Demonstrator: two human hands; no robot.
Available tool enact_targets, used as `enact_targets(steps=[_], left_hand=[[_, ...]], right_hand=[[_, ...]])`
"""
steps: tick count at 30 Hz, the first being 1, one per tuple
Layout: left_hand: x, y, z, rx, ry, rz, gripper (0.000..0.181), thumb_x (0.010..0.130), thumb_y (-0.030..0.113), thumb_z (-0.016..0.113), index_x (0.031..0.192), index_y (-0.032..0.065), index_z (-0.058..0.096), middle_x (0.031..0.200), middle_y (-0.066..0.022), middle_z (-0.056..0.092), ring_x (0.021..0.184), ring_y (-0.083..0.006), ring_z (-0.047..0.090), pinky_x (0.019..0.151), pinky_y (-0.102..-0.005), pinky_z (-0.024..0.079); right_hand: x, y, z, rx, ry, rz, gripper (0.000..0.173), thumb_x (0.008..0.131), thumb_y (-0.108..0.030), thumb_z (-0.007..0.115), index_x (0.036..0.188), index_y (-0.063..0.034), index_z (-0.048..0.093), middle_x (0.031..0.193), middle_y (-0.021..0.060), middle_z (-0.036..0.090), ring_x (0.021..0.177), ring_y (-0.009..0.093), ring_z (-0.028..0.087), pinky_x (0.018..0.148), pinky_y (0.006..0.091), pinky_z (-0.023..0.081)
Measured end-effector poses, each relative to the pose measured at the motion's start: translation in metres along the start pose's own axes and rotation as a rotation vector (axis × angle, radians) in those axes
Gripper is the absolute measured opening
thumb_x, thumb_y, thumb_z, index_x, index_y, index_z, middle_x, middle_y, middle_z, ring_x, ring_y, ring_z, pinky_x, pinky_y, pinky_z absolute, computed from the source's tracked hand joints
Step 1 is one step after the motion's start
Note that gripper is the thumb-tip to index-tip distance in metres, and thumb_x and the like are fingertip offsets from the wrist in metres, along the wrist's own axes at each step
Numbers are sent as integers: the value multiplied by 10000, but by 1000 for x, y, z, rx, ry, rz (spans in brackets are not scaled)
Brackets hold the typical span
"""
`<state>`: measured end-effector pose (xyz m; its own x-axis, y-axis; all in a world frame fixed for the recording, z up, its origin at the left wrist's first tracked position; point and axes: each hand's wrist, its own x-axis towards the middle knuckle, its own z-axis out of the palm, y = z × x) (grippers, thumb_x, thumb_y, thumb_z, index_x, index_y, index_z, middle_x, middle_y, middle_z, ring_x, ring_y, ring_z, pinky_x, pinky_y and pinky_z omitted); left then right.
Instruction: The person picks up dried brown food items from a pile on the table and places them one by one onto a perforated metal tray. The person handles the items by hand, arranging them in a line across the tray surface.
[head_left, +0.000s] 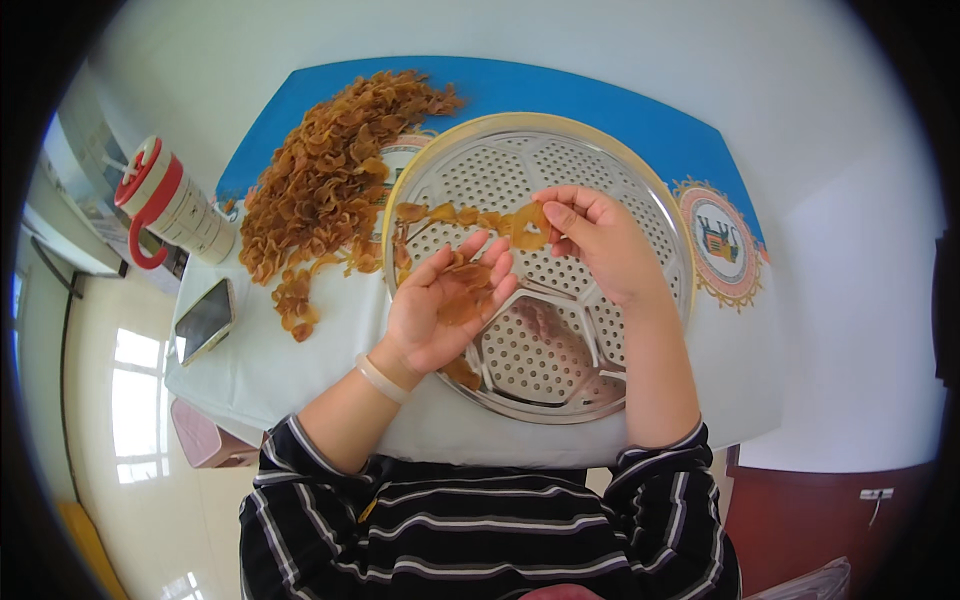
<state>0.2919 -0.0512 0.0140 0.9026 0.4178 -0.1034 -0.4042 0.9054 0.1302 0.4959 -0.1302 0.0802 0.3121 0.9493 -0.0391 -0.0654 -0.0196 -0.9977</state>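
Observation:
Palm up, my left hand (442, 304) cups several thin brown dried slices (466, 289). My right hand (592, 232) pinches one larger amber slice (531, 225) between thumb and fingers, to the right of the left hand. Both hands are above a round perforated metal steamer tray (544, 352) with a yellowish outer rim. A row of dried slices (442, 213) lies along the tray's left part, and another slice (459, 373) sits at its lower left edge, partly below my left wrist. Left of the tray, a large heap of the same dried slices (322, 165) rests on the tablecloth.
The table bears a blue and white cloth (525, 86) with a printed elephant medallion (721, 236). A red and cream tumbler (176, 199) with a handle stands at the left edge, near a smartphone (205, 321). A small pile of slices (295, 300) lies below the heap.

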Motion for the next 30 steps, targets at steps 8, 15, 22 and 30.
enact_targets(steps=[8, 15, 22, 30], left_hand=[[1, 0, 1, 67, 12, -22, 385, 1060, 283, 355, 1321, 60, 527, 1366, -119, 544, 1186, -217, 571, 1119, -402, 396], [-1, 0, 2, 49, 5, -27, 391, 1059, 296, 362, 1316, 56, 533, 1362, -121, 549, 1167, -212, 584, 1110, -397, 409], [-1, 0, 1, 73, 29, -18, 388, 1057, 301, 375, 1307, 54, 541, 1350, -123, 556, 1139, -204, 598, 1109, -397, 410], [0, 0, 0, 70, 18, -30, 381, 1054, 294, 382, 1307, 60, 543, 1339, -115, 566, 1143, -203, 595, 1103, -392, 415]], right_hand=[[32, 49, -86, 7, 252, 181, 214, 956, -103, 618, 1101, 53, 618, 912, 69, 650, 794, 129, 649, 724, 256, 586], [38, 62, -74, 3, 244, 329, 206, 944, -98, 619, 1085, 51, 618, 940, 117, 679, 793, 155, 685, 712, 249, 595], [38, 64, -58, -73, 250, 373, 205, 958, -125, 605, 1080, 37, 629, 922, 120, 697, 739, 142, 686, 669, 244, 593], [38, 68, -62, 11, 187, 379, 216, 972, -136, 582, 1100, 34, 614, 938, 111, 693, 772, 150, 681, 680, 275, 606]])
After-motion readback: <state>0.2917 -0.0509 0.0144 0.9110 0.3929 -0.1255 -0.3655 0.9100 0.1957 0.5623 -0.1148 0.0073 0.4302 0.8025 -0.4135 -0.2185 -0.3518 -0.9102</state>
